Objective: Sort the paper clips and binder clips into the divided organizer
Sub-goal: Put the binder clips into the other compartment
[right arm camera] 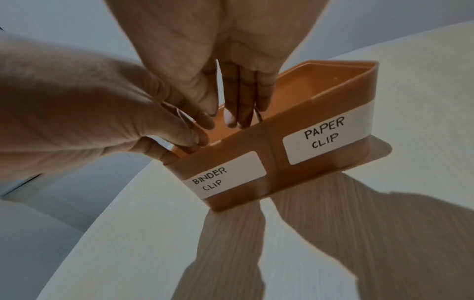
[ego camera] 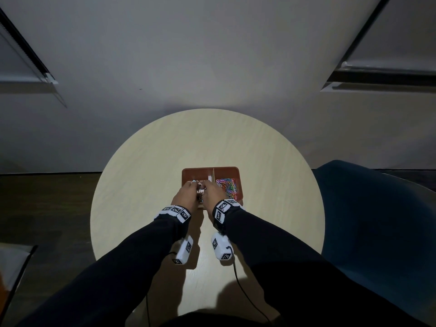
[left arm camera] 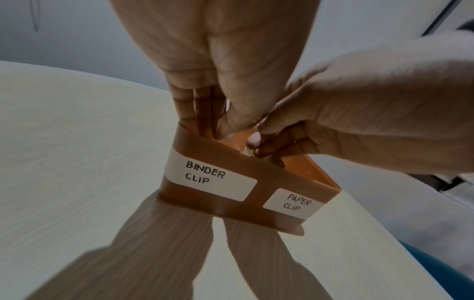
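Observation:
A brown divided organizer [ego camera: 210, 168] stands on the round table, its front labelled "BINDER CLIP" [left arm camera: 205, 175] on the left and "PAPER CLIP" [right arm camera: 324, 136] on the right. Coloured paper clips [ego camera: 227, 187] fill the right compartment. Both hands reach into the left compartment. My left hand [ego camera: 186, 197] and right hand [ego camera: 212, 192] hold a bunch of silver binder clips [ego camera: 200, 191] between them, fingers curled round it. In the wrist views, the organizer's [left arm camera: 266, 182] front wall hides most of the clips; only bits of metal wire [right arm camera: 257, 115] show by the fingers.
The pale round table [ego camera: 165, 149] sits against a grey wall. A blue chair [ego camera: 377, 220] stands to the right of it. Dark floor lies to the left. Thin cables [ego camera: 238, 279] hang from the wrist units over the table's near edge.

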